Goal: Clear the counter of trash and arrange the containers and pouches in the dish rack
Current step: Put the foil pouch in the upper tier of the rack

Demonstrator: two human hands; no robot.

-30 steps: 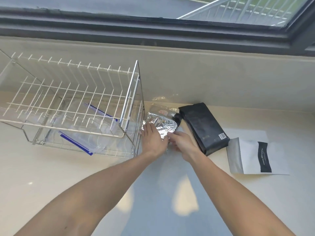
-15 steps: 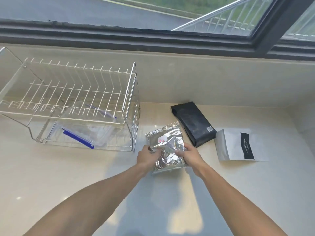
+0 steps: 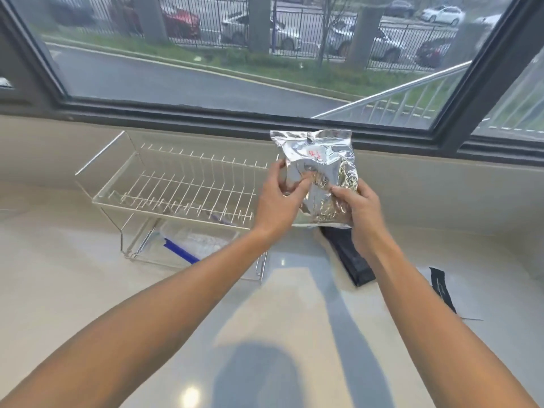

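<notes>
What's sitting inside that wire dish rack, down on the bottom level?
On the dish rack's lower level lies a clear plastic container with a blue strip along its near edge. The left forearm covers the rack's right end, so anything there is hidden.

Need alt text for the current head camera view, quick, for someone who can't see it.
Both bare hands, left hand and right hand, hold a crinkled silver foil pouch upright above the pale counter. A two-tier wire dish rack stands to the left; a black pouch lies flat below the hands.
</notes>
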